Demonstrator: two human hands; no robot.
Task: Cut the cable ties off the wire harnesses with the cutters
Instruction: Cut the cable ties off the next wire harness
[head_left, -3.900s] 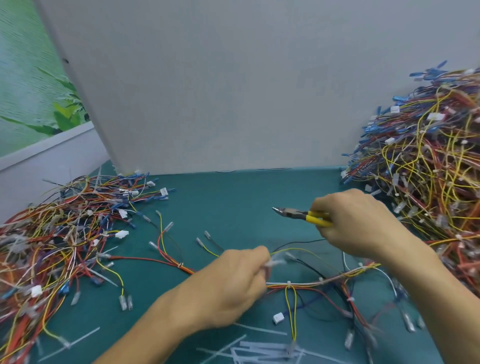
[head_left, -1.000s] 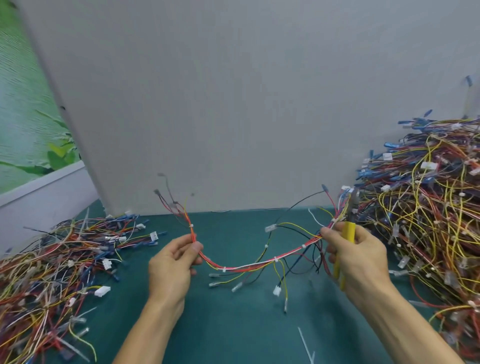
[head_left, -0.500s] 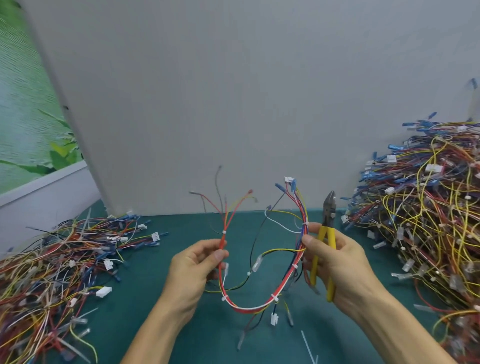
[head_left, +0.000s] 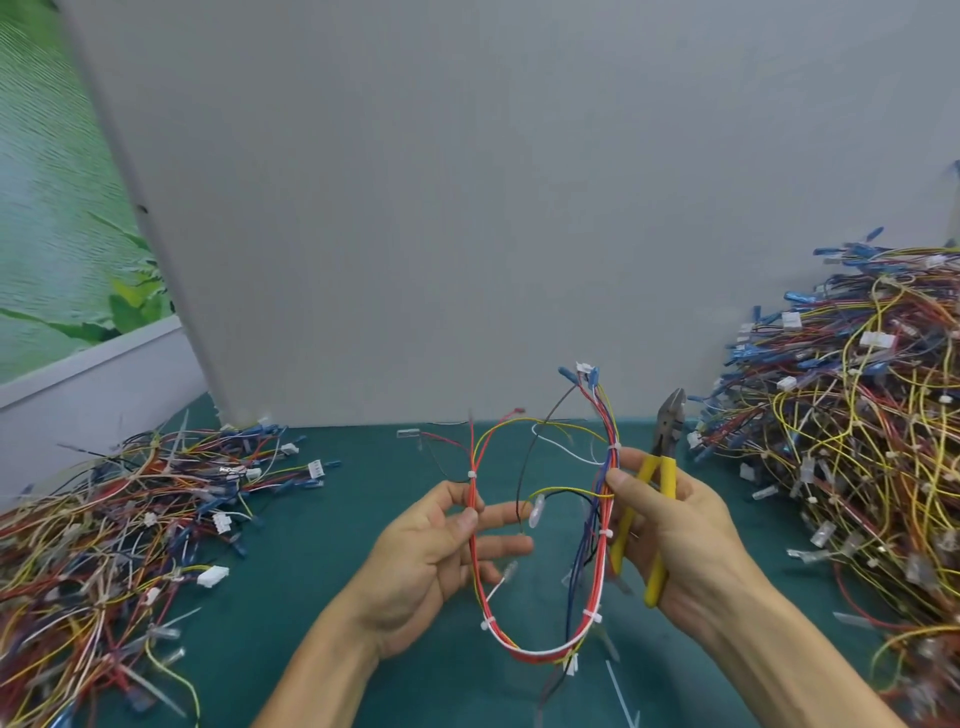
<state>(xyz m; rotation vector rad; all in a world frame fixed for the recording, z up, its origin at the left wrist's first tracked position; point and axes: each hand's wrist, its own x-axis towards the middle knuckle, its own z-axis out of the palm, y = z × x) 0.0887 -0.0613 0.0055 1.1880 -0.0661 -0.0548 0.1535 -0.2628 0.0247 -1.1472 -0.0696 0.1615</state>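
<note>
Compared to half a second back, the harness (head_left: 540, 652) loop hangs narrower over the table (head_left: 322, 597). The left hand (head_left: 431, 551) pinches its left strand, other fingers now spread. The right hand (head_left: 675, 530) pinches the right strand and grips the yellow cutters (head_left: 665, 470), tips up.

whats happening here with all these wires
A person holds one harness, white ties on it, in a U between both hands over the table. The left hand pinches one side; the right hand pinches the other and also grips the cutters, tips up, not on any tie. Other harnesses lie in piles at either side.
</note>
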